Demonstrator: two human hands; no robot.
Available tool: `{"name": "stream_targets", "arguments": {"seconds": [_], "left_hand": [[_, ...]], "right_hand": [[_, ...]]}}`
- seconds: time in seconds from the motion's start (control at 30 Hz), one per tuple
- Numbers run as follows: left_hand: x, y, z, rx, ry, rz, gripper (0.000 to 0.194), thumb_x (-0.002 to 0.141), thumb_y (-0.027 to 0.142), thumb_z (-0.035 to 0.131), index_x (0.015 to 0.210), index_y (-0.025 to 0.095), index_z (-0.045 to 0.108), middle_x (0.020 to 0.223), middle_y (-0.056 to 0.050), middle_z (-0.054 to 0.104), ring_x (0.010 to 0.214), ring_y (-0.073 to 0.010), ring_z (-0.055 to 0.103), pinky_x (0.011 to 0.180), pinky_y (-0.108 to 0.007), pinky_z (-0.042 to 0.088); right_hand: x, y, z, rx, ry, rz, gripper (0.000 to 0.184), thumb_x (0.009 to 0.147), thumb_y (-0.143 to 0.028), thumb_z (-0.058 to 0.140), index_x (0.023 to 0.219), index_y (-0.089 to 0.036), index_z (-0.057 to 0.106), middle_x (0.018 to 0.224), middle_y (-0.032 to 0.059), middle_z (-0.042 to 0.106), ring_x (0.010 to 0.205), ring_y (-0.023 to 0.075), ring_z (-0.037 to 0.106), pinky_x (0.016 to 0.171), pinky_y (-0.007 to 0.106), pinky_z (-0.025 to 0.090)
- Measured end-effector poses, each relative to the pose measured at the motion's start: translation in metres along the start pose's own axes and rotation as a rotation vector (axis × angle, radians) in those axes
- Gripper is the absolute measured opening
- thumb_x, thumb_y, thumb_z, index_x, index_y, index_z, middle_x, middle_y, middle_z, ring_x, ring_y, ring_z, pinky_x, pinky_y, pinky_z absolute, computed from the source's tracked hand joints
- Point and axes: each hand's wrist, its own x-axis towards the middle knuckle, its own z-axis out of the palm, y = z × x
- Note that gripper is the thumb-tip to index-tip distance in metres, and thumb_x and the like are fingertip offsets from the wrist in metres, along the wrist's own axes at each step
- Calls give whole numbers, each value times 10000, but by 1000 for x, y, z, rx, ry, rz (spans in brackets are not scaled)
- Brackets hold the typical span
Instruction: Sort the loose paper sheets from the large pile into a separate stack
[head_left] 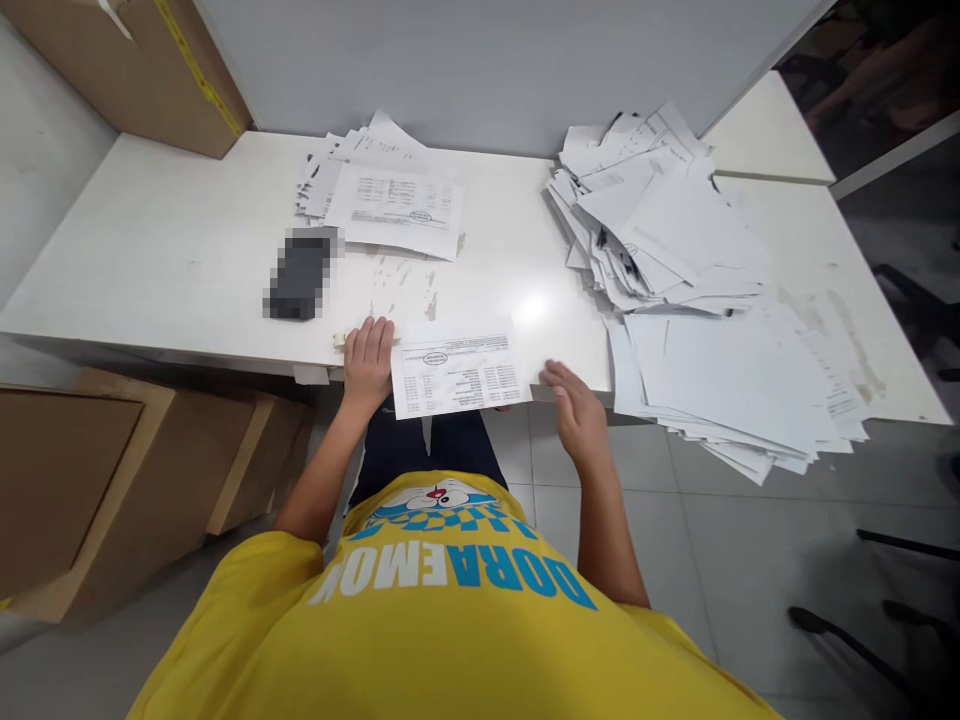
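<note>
A printed sheet (pixel 457 375) with an oval stamp lies at the table's front edge, its near side jutting past it. My left hand (pixel 367 365) rests beside the sheet's left edge, fingers laid forward over a small cream-coloured object (pixel 340 341) that is mostly hidden. To the right of the sheet is my right hand (pixel 579 412), fingers stretched out and holding nothing, close to the table edge. Farther back sits a small stack of printed papers (pixel 397 210), a stamped sheet on top.
A dark, pixelated phone-like object (pixel 300 275) lies left of the papers. Large loose piles of paper (pixel 652 230) cover the right side, with more sheets (pixel 727 375) overhanging the front edge. Cardboard boxes (pixel 172 470) stand at lower left; another box (pixel 165 70) is at back left.
</note>
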Motion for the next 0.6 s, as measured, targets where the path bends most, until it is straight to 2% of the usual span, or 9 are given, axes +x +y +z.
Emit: {"name": "stream_targets", "arguments": {"seconds": [0.07, 0.1, 0.17, 0.23, 0.3, 0.4, 0.43, 0.5, 0.6], "left_hand": [[0, 0, 1, -7, 4, -8, 427, 1032, 261, 331, 1360, 114, 560, 1383, -215, 606, 1387, -290, 500, 1182, -501, 344], [0, 0, 1, -8, 3, -10, 426, 1033, 265, 334, 1360, 115, 561, 1382, -215, 606, 1387, -291, 499, 1184, -501, 343], [0, -1, 1, -8, 4, -8, 425, 1033, 268, 334, 1360, 116, 561, 1379, -212, 609, 1390, -289, 496, 1187, -501, 341], [-1, -1, 1, -2, 13, 7, 428, 1032, 262, 334, 1367, 112, 555, 1385, -213, 604, 1400, -290, 481, 1195, -503, 332], [-2, -2, 0, 1, 21, 25, 437, 1026, 245, 334, 1387, 107, 537, 1406, -217, 584, 1423, -294, 446, 1206, -514, 313], [-5, -4, 0, 2, 19, 39, 482, 986, 221, 376, 1436, 90, 488, 1456, -231, 529, 1465, -313, 364, 1221, -537, 272], [-6, -4, 0, 4, 16, 46, 514, 958, 210, 399, 1451, 82, 471, 1470, -234, 511, 1476, -320, 339, 1226, -541, 258], [-9, -5, -1, 14, 11, 69, 594, 887, 182, 445, 1471, 66, 448, 1492, -233, 485, 1490, -330, 303, 1236, -541, 233], [-12, -6, -1, 62, 19, 100, 693, 790, 127, 476, 1479, 70, 442, 1511, -208, 469, 1499, -327, 283, 1241, -529, 231]], "right_hand": [[-7, -2, -1, 122, 84, -68, 473, 1019, -307, 278, 1384, -256, 575, 1349, 87, 654, 1311, 256, 578, 1088, 509, 492], [-10, -5, 1, 121, 100, -108, 473, 1001, -290, 317, 1414, -258, 547, 1377, 91, 634, 1331, 264, 560, 1090, 519, 488], [-13, -14, 10, 6, 61, -186, 511, 966, -278, 405, 1471, -249, 482, 1494, 102, 534, 1433, 295, 444, 1140, 569, 417], [-10, -25, 21, -134, -20, -235, 490, 968, -260, 423, 1452, -246, 505, 1533, 99, 494, 1474, 300, 379, 1184, 602, 333], [-2, -32, 29, -190, -74, -256, 420, 990, -247, 393, 1358, -261, 596, 1453, 86, 583, 1419, 275, 467, 1194, 588, 321], [21, -27, 23, -158, -52, -235, 395, 1005, -299, 359, 1225, -273, 686, 1235, 89, 724, 1227, 256, 637, 1125, 543, 431], [31, -22, 17, -154, 6, -198, 411, 1007, -343, 347, 1195, -265, 704, 1164, 107, 745, 1158, 266, 671, 1076, 535, 475], [55, -13, 5, -169, 205, -82, 509, 1009, -450, 294, 1162, -228, 725, 1034, 159, 754, 1029, 299, 707, 965, 529, 533], [97, -12, -8, -185, 507, 63, 698, 1001, -569, 184, 1199, -164, 717, 927, 209, 727, 927, 328, 710, 879, 523, 546]]}}
